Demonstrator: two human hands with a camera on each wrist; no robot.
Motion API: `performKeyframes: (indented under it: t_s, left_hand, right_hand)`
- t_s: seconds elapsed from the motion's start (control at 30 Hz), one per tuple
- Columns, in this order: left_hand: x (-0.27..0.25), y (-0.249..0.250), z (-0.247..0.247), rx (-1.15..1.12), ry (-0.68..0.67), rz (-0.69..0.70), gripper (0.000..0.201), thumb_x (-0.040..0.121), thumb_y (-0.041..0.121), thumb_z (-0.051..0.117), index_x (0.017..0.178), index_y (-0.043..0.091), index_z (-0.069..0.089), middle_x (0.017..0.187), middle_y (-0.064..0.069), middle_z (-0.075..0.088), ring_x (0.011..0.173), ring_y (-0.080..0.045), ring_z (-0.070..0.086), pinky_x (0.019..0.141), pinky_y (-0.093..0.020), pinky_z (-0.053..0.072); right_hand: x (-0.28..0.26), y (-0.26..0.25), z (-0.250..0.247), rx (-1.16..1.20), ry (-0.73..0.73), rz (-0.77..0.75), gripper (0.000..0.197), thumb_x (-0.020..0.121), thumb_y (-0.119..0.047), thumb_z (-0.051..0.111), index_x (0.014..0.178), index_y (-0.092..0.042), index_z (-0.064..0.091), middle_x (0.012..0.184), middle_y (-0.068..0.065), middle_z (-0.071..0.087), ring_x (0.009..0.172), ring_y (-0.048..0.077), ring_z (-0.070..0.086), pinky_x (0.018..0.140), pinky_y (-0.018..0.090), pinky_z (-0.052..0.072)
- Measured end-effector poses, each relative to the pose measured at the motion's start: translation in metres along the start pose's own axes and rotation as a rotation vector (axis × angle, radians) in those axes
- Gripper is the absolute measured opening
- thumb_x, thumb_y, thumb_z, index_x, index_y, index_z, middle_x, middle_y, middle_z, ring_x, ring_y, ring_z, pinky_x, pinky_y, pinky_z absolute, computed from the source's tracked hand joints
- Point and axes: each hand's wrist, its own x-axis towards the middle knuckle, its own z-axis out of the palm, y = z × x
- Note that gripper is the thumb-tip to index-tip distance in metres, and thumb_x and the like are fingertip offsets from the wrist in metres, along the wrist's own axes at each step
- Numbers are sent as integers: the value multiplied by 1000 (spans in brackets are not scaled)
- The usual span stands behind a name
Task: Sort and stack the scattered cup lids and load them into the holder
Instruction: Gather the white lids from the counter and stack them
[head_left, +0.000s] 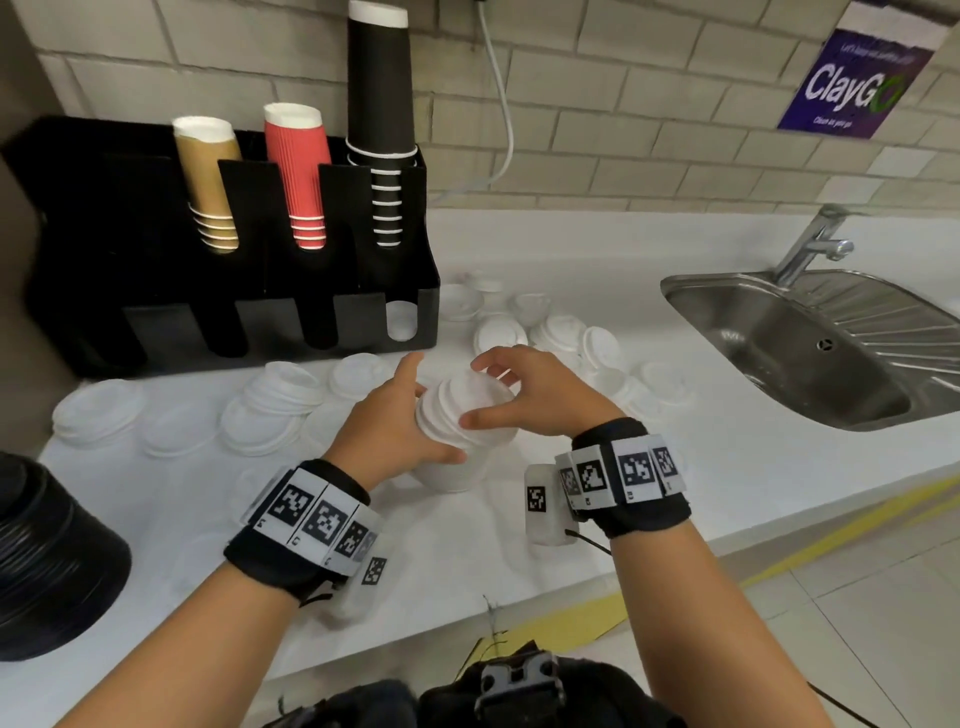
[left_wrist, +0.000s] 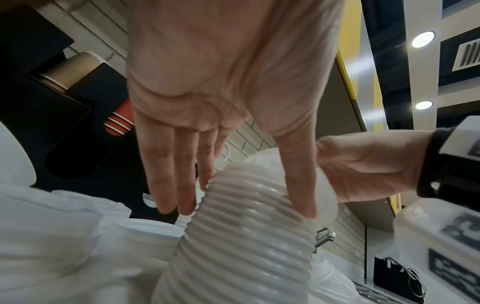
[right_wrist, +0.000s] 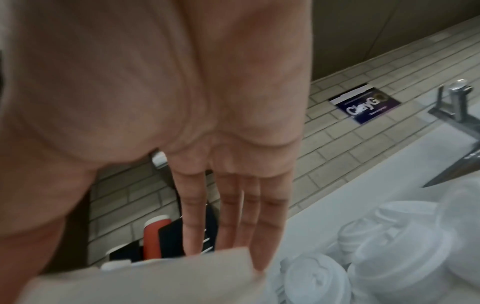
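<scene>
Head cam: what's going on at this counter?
A person is gathering white lids into a lid stack standing on the counter. The left hand steadies its side; the right hand grips the top. More loose lids lie scattered around. The holder has cups above; only its rightmost lower slot shows a lid.

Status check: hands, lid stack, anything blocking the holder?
Left hand grips lid stack; right hand steadies its top. Holder front slot has a few lids. Loose lids beside it.
</scene>
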Motion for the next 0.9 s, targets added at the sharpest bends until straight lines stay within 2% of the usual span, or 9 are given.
performKeyframes:
  t_s: [0.1,0.23,0.4,0.57,0.67,0.77,0.83,0.9]
  left_hand:
    - [0,-1,0,-9,14,14,133,56,32,93,154,27,4,112,11,51,101,-17,58,88,-29,45]
    - [2,-3,1,-37,41,33,141,57,26,93,153,27,-10,90,26,50,80,-3,57,70,-17,42]
    - [1,-6,2,-93,58,50,146,58,19,93,150,32,-19,84,21,57,75,6,58,62,-11,43]
    - [1,-7,2,-80,49,42,144,58,20,93,151,33,-16,86,26,50,77,5,55,65,-12,41]
    - [1,-5,2,-55,36,38,137,58,27,93,153,32,-5,95,23,50,87,-7,58,77,-24,46]
    - [0,0,1,10,15,15,108,57,35,92,147,26,31,122,8,56,107,-19,58,91,-35,48]
    - [-1,1,0,44,15,12,86,58,36,91,132,23,49,124,4,59,106,-20,59,91,-37,49]
    - [-1,2,0,42,12,16,76,58,34,91,124,22,54,119,4,61,104,-20,59,90,-39,49]
  right_hand:
    - [4,-3,5,-43,-15,-26,67,67,-40,84,126,-24,55,116,-1,51,103,13,52,85,24,43]
    - [8,-9,7,-93,-17,-56,69,66,-40,84,127,-23,55,114,-1,49,101,12,49,84,23,40]
    - [12,-18,12,-157,-34,-89,73,63,-40,85,127,-22,54,110,-3,47,97,12,48,71,19,37]
    - [15,-21,16,-212,-45,-79,75,63,-39,84,129,-21,53,108,-3,45,94,13,45,74,22,37]
    - [13,-21,18,-197,-46,-71,78,63,-40,85,131,-22,51,110,-3,44,100,14,44,78,24,39]
    - [3,-9,9,-105,19,-37,82,66,-49,82,134,-22,46,125,2,45,117,19,41,96,32,41]
    - [-6,10,-7,-75,174,58,70,75,-51,73,131,-18,48,131,7,46,122,25,41,103,39,38]
    - [-16,37,-26,-163,277,250,60,84,-44,67,130,-12,48,132,14,46,123,32,41,104,41,35]
